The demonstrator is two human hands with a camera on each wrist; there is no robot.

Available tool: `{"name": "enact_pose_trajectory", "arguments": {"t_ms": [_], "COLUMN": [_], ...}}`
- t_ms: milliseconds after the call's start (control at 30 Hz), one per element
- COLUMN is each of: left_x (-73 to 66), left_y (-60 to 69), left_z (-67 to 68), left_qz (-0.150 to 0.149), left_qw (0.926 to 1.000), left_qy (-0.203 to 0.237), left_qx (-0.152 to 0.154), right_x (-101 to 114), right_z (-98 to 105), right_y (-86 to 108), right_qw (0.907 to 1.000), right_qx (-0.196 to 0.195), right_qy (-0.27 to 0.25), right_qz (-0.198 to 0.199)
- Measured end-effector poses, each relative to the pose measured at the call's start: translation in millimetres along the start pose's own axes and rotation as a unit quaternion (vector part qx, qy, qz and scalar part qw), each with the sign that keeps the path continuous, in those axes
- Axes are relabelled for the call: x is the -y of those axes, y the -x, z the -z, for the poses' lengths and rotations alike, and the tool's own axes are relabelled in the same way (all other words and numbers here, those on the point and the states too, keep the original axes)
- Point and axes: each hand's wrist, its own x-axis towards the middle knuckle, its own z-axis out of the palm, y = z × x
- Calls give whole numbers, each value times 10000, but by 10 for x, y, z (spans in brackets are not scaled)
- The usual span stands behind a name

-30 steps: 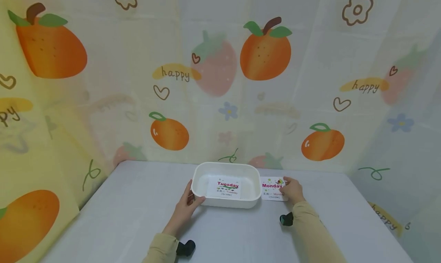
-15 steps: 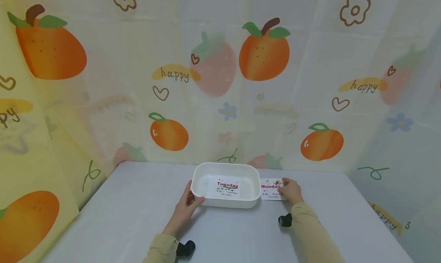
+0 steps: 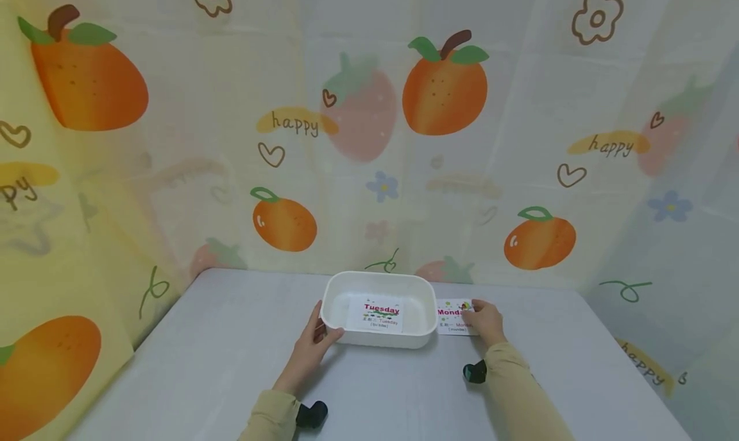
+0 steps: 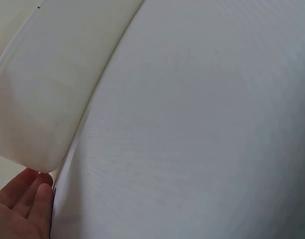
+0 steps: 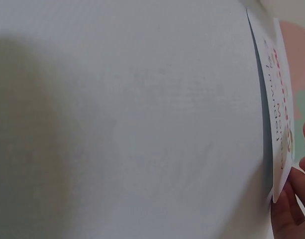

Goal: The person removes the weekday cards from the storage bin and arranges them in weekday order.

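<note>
Head: Tuesday card (image 3: pixel 375 309) inside tray (image 3: pixel 383 340); Monday card (image 3: pixel 453 320) outside, just right of it, over desk (image 3: pixel 381 396). Left grip (image 3: pixel 312 346) curled on tray's left end, thumb at near rim. Right grip (image 3: pixel 488 321) closed in a pinch on Monday's right end, covering some print. Judged progress: one card in, one out; Monday appears left to do. Contact between Monday and tray: cannot tell.

Left wrist: fingers at tray's corner; hand cut off, tray's inside hidden.

Right wrist: Monday seen nearly edge-on, shadowed gap beneath, so probably partly lifted; lettering hard to read, hand cut off.
</note>
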Motion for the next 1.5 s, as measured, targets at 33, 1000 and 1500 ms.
{"name": "enact_pose_trajectory", "arguments": {"t_ms": [33,1000,1500], "left_x": [4,-27,-20], "left_y": [-1,-4,10], "left_z": [-2,-6,-4], "left_qz": [2,31,-16], "left_qw": [10000,10000,10000], "left_qy": [0,-18,-1], "left_qx": [0,-7,-27], "right_x": [3,191,657], "right_z": [1,44,-4], "right_y": [4,-3,133], "right_qw": [10000,9959,9751], "right_qx": [-4,400,653], "right_qy": [-19,-734,-2110], "right_qz": [-16,-337,174]}}
